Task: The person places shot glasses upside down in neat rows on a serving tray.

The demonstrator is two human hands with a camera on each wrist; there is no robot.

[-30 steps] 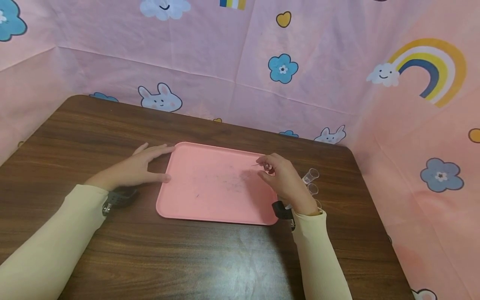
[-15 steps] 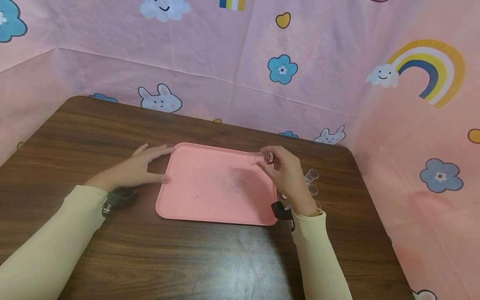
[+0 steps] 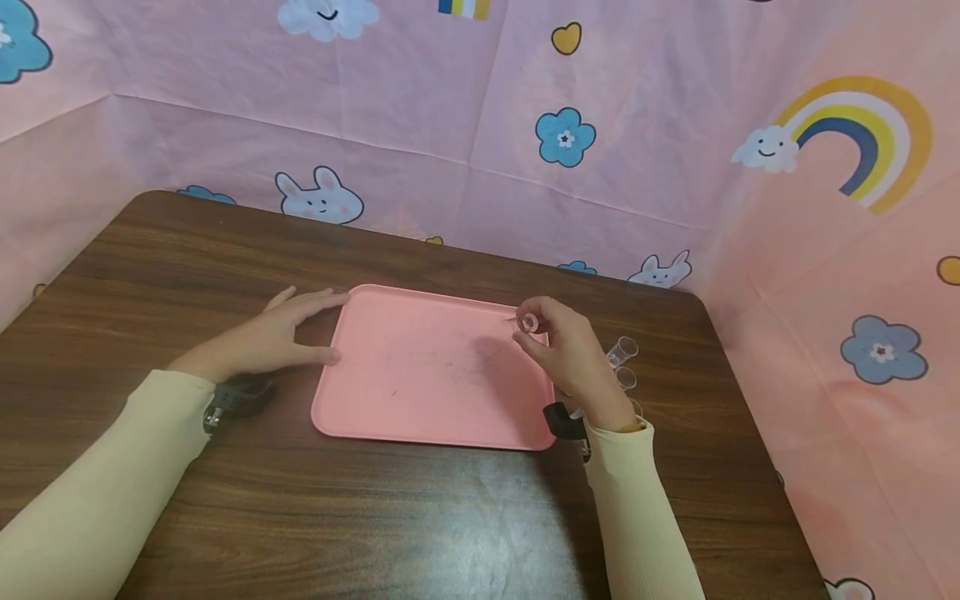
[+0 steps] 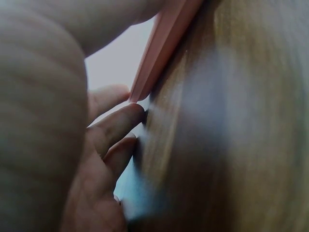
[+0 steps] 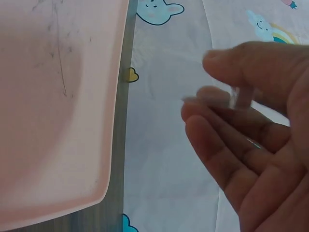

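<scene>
A pink tray with dark scuff marks lies on the table. My left hand is at its left side, fingers spread, thumb and fingertips at the rim. In the left wrist view, fingertips meet the tray's edge. Over the tray's far right corner, my right hand holds a small clear cup between thumb and fingers, its thick round base towards the head camera. In the right wrist view the clear cup is blurred and partly hidden by the fingers.
More clear cups stand right of the tray, among them one clear cup and another clear cup, partly behind my right wrist. The dark wooden table meets a patterned pink cloth at the back and right.
The clear cup in my right hand turns, showing its side half a second ago and its base now. The right hand shifts slightly above the tray's corner. My left hand stays in place.
</scene>
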